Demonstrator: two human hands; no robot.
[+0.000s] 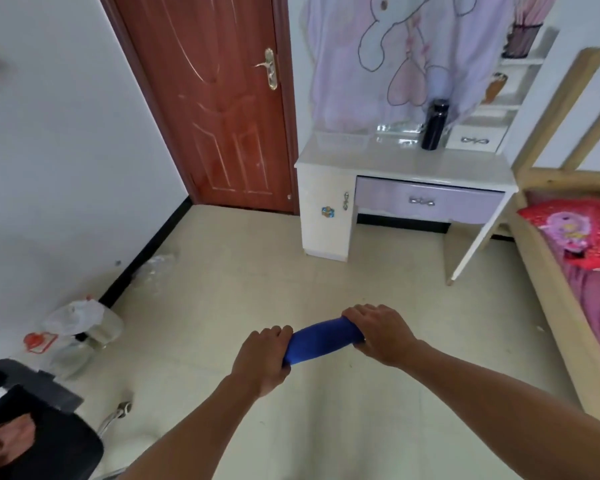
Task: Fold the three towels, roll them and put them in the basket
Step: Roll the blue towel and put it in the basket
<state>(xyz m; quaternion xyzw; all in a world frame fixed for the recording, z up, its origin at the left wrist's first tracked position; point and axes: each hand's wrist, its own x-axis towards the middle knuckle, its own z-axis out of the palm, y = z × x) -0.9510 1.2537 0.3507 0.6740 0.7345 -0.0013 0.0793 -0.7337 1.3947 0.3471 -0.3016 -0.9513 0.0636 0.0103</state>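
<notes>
"Since the blue towel (321,341) is already rolled, why grip both ends?"

"To stop the roll springing loose, I'd judge. The left hand (262,355) has its fingers curled round the end farther from the white desk (326,216), and the right hand (381,336) wraps the nearer end. The towel is held in the air, well short of the desk."

"And the basket?"

"A pale meshy box (340,140) on the tabletop (395,161) may be it; I cannot tell. Pale floor (257,271) lies before the desk, a brown door (215,116) is left of it and a bed (586,289) right."
</notes>
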